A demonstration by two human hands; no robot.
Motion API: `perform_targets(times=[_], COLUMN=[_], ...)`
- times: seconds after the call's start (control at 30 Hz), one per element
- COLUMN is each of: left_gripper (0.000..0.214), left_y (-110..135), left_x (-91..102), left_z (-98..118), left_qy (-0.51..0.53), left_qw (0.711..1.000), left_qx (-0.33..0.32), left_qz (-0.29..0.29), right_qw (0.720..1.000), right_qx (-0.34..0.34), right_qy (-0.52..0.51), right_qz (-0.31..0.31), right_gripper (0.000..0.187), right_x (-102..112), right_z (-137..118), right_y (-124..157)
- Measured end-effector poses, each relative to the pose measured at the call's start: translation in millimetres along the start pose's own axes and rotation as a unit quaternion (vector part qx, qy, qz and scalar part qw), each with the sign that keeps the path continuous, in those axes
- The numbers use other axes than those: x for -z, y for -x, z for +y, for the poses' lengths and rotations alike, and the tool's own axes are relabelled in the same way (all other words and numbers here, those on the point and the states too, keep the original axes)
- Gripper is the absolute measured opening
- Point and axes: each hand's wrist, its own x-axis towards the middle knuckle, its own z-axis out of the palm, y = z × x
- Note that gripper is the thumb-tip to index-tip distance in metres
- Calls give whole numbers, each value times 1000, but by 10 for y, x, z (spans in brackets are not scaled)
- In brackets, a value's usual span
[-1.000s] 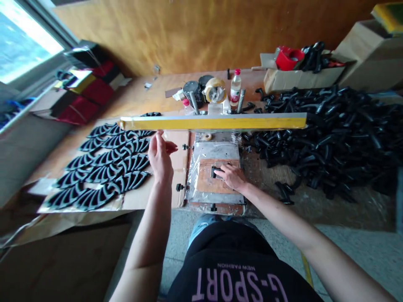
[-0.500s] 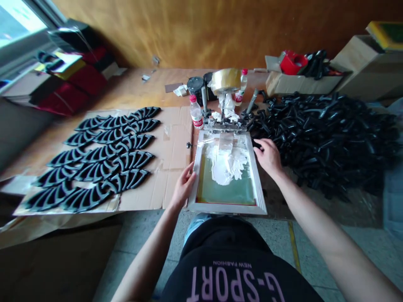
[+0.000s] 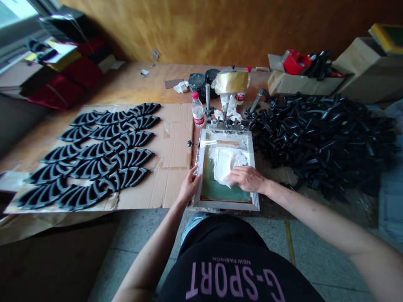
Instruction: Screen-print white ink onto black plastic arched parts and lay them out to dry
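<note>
A screen printing frame (image 3: 255,184) with pale metal rails lies in front of me, its green mesh (image 3: 217,193) partly covered by thick white ink (image 3: 223,161). My left hand (image 3: 189,184) grips the left rail, thumb on top. Over the lower right of the ink is my right hand (image 3: 247,178), its fingers closed and pointing down to the left. Whatever it pinches is hidden by the fingers and the white ink. A metal clamp bar (image 3: 228,124) sits along the frame's far end.
Rows of black curved, ribbed parts (image 3: 88,195) lie on cardboard (image 3: 176,155) at left. A large heap of black parts (image 3: 327,138) fills the right. Behind the frame stand a bottle (image 3: 197,111), a dark tub (image 3: 197,84) and a tape roll (image 3: 231,82). Boxes (image 3: 302,86) line the back right.
My right hand has left the frame's right rail and moved inward over the white ink, its fingers now closed. My left hand stays at the left rail. The frame appears turned slightly.
</note>
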Motion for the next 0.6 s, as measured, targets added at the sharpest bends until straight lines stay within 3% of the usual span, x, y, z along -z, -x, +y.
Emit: perform_targets(times=[0.17,0.23,0.33,0.4,0.47,0.53,0.6], left_gripper=[67,68,69,72,75,70,57], left_y=[13,22,48,84,138,193,214], left_x=[-24,-31,-20,18,83,159,220], left_z=[47,70,137,238,405,639,922], left_qy=[32,44,47,53,67,83,98], left_qw=[999,999,998,998,997,996,995], left_qx=[17,23,31,30,24,11,-11], left_qz=[-3,0,-1,-12,-25,-22,-6], right_qw=[994,996,996,991,978,961,935], right_qx=[-77,-52,-34,-72,-134,-195,-255], right_qy=[35,32,16,10,5,0,-11], right_qz=[67,67,76,116,160,196,245], right_gripper=[26,30,20,17,32,49,52], right_x=[-97,-157,-138,-27,161,399,619], right_z=[-40,-94,-112,-36,129,385,704], right_y=[-5,52,41,-116,-330,-465,-418])
